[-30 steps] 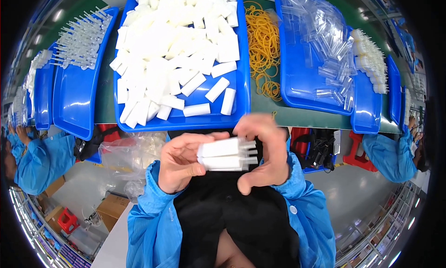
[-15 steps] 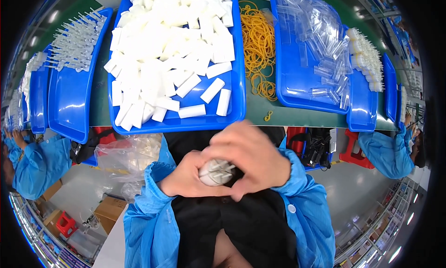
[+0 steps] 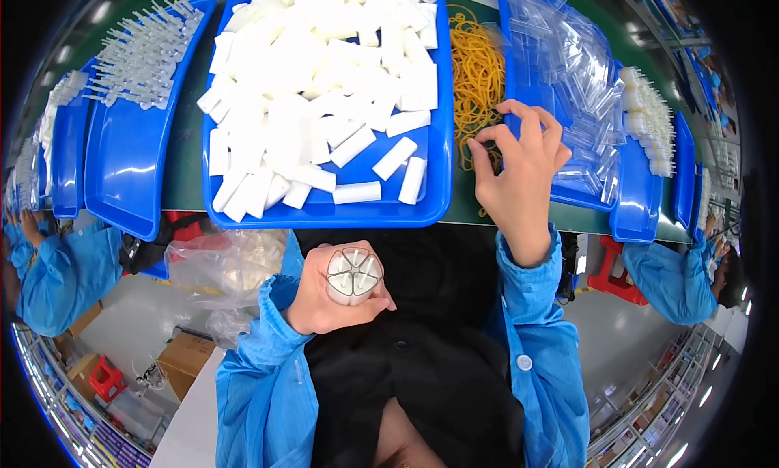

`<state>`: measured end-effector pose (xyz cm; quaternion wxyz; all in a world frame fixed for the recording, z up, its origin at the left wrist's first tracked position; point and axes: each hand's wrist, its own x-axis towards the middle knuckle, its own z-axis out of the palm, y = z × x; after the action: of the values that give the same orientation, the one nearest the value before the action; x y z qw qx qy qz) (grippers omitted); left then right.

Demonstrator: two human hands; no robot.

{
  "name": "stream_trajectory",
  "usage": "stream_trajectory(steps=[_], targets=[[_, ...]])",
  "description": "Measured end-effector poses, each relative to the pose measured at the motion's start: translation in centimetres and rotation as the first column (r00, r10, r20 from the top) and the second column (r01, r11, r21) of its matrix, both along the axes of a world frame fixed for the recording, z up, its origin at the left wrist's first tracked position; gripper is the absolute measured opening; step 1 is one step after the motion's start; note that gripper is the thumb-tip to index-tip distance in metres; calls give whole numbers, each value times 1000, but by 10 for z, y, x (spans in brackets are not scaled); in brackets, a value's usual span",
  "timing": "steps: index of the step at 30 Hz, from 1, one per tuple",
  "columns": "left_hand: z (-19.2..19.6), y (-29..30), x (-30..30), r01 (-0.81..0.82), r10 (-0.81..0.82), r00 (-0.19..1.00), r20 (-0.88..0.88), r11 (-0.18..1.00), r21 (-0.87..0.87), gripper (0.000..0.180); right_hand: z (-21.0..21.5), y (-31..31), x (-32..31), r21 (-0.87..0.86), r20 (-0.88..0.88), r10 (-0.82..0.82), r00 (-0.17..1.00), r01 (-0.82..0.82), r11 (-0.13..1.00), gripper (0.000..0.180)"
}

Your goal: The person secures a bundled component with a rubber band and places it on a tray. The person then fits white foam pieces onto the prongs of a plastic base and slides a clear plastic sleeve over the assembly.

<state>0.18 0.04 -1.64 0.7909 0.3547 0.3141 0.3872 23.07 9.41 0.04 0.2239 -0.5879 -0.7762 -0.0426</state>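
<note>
My left hand (image 3: 315,296) is wrapped round an upright bundle of clear wedge-shaped tubes (image 3: 355,276), seen from the end. White pieces and thin white sticks show inside the tubes; the fingers hide the bundle's lower part. Over the bench, my right hand (image 3: 519,163) reaches to the near end of a pile of yellow rubber bands (image 3: 477,66). Its thumb and index fingertips come together at a rubber band there, while the other fingers are raised and curled. The band in the pinch is mostly hidden.
A blue tray (image 3: 329,221) heaped with white foam-like blocks (image 3: 341,70) lies left of the rubber bands. Right of them is a blue tray of clear plastic tubes (image 3: 568,62). White stick parts (image 3: 146,58) fill another tray at far left. People in blue sleeves sit at both sides.
My right hand has left the bundle and moved up and right to the rubber bands. My left hand keeps the bundle, now a little further left and more fully visible. The view has shifted slightly.
</note>
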Motion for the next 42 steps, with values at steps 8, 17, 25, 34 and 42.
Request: stream_trajectory(steps=[8,17,25,34,42], targets=[[1,-1,4,-26,26,999,21,1000,0,17,2,-4,9,-8,-641,90,762,-124,992,9],[0,-8,11,-105,113,991,77,989,-106,24,24,-45,-4,-90,-885,-413,-216,-790,606,16],[-4,-8,12,-92,93,995,36,995,-28,25,14,-69,-19,-91,-751,-626,-209,-907,412,12],[8,-5,15,-119,117,993,-21,987,-110,22,24,-79,-21,-156,-922,-384,-48,-862,483,17],[1,-7,16,-154,174,982,77,965,-211,18,10,-75,-15,-171,-983,-164,79,-701,692,22]])
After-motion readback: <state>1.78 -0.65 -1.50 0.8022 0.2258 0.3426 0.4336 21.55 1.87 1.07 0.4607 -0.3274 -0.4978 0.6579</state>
